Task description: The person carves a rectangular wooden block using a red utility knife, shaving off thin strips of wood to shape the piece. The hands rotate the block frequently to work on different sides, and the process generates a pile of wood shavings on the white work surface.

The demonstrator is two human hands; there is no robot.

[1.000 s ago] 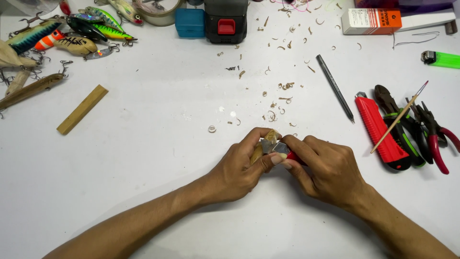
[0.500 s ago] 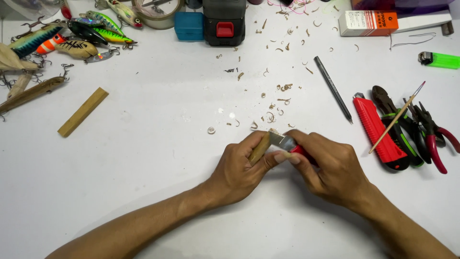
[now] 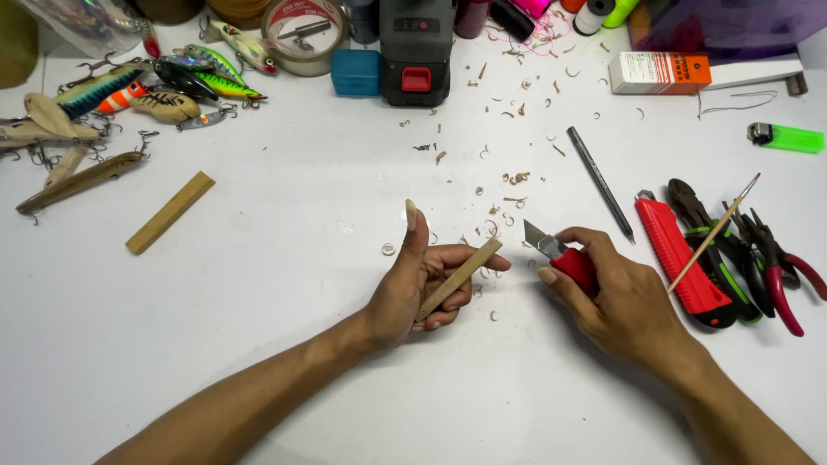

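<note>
A wooden stick [image 3: 458,277] is gripped in the left hand [image 3: 422,288], thumb raised; a red utility knife [image 3: 560,255] is clasped in the right hand [image 3: 616,301], bare white table [image 3: 301,250] between them.

Head camera looks steeply down, seemingly near, at white table [image 3: 284,258].

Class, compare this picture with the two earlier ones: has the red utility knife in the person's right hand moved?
Yes. The red utility knife has drawn away to the right of the wooden stick it was cutting, toward the black pencil lying on the table.
</note>
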